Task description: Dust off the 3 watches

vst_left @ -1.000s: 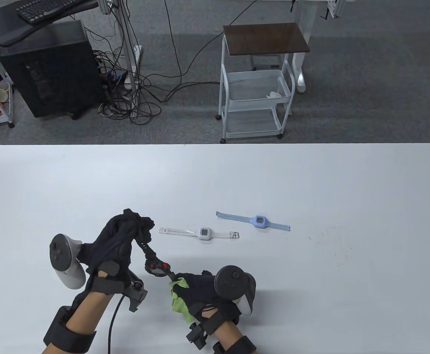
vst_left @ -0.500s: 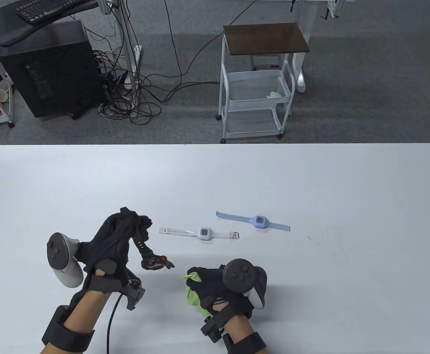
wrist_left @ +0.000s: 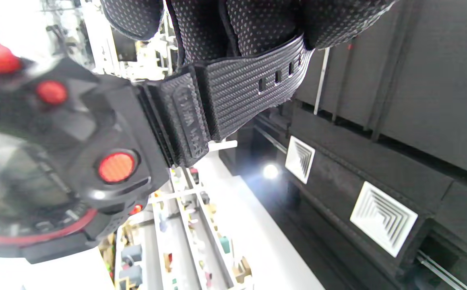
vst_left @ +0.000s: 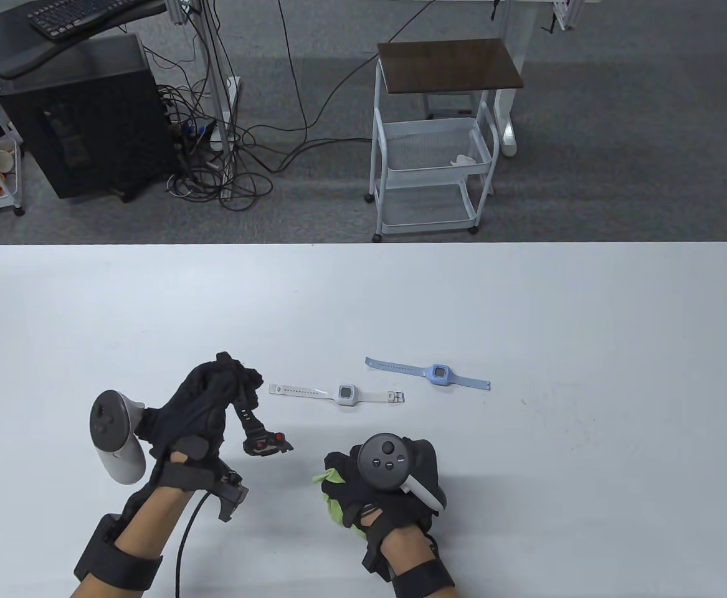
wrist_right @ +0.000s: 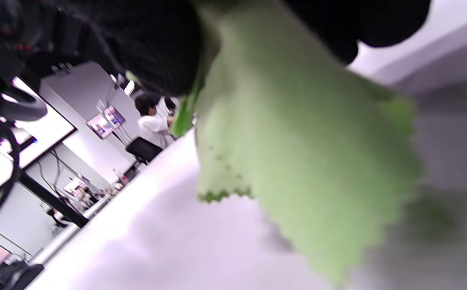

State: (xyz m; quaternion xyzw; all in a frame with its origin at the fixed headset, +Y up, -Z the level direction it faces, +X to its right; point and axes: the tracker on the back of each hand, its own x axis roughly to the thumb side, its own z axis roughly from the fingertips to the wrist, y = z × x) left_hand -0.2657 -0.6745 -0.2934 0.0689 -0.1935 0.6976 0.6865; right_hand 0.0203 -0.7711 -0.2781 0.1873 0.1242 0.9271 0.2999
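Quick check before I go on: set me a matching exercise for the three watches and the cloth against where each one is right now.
Things:
1. black watch
2. white watch
3. blue watch
4. green cloth

Places:
A. lying flat on the table, farthest to the right
B. bunched in the right hand
C. dangling by its strap from the left hand
D. lying flat on the table, between the other two watches

Pairs: 1-C, 2-D, 3-A, 4-B

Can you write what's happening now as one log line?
left hand: holds black plastic watch | right hand: holds green cloth, apart
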